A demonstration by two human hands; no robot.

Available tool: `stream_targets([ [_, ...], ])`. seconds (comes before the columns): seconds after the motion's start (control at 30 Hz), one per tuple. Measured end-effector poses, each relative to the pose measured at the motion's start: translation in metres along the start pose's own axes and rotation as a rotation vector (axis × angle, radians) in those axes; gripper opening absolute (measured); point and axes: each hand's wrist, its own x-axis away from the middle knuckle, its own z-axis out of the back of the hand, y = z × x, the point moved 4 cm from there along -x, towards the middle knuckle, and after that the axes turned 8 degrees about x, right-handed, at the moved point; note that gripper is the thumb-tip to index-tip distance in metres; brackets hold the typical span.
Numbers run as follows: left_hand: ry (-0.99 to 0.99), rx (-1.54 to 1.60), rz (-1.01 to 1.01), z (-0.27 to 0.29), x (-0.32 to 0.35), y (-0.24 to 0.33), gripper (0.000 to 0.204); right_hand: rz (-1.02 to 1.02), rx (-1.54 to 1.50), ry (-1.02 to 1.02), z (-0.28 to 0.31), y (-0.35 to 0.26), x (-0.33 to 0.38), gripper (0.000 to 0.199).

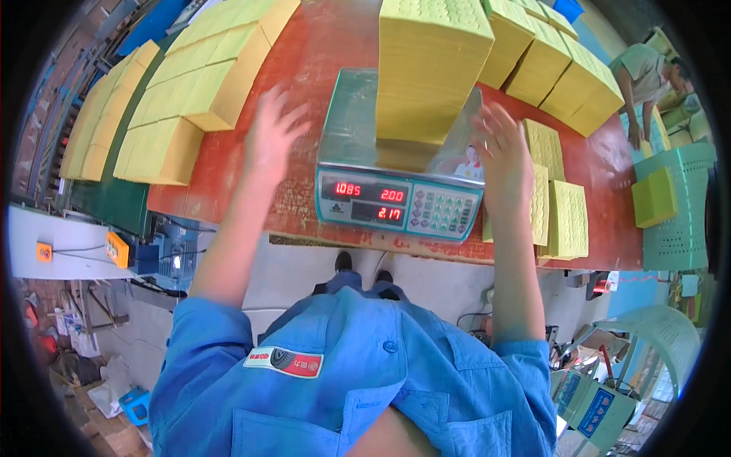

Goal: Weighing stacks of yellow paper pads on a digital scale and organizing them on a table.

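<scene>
A tall stack of yellow paper (426, 76) with rows of curved marks on its top stands on the metal pan of an electronic scale (350, 137), whose red digits are lit. My left hand (272, 137) hovers left of the scale, empty, its fingers spread and slightly blurred. On the other side, my right hand (505, 152) is raised at the scale's right edge, fingers apart and nothing in them. Neither hand touches the tall stack. Beside my right forearm, several smaller yellow paper stacks (567, 221) sit on the red table (304, 46).
Rows of yellow paper blocks (213, 84) line the left side, and more blocks (560, 68) stand at the far right. A green perforated basket (681, 228) with a yellow block is at the right edge. Another person (643, 76) bends over work at the far right.
</scene>
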Motion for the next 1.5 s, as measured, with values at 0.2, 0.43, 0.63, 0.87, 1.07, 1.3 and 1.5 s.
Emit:
stream_targets([
  [0.2, 0.564, 0.041, 0.164, 0.188, 0.140, -0.009, 0.042, -0.178, 0.038, -0.158, 0.067, 0.026, 0.143, 0.033],
  [0.43, 0.541, 0.062, 0.207, 0.172, 0.180, -0.027, 0.035, -0.330, -0.162, -0.077, 0.072, 0.053, 0.172, 0.028],
  [0.63, 0.398, -0.015, 0.186, 0.117, 0.154, -0.014, 0.031, -0.310, -0.135, -0.124, 0.065, 0.050, 0.170, 0.027],
  [0.87, 0.329, -0.006, 0.244, 0.094, 0.119, -0.008, 0.033, -0.364, -0.193, -0.058, 0.057, 0.065, 0.177, 0.026],
  [1.07, -0.019, -0.143, 0.016, -0.012, 0.064, 0.048, 0.028, -0.363, -0.195, -0.037, 0.029, 0.059, 0.176, 0.025],
  [1.3, -0.696, -0.407, -0.481, -0.157, 0.077, 0.077, 0.022, -0.402, -0.201, 0.055, 0.013, 0.066, 0.186, 0.022],
  [1.5, -1.180, -0.528, -0.350, -0.206, 0.116, -0.010, 0.016, -0.395, -0.266, 0.111, 0.016, 0.081, 0.218, 0.024],
])
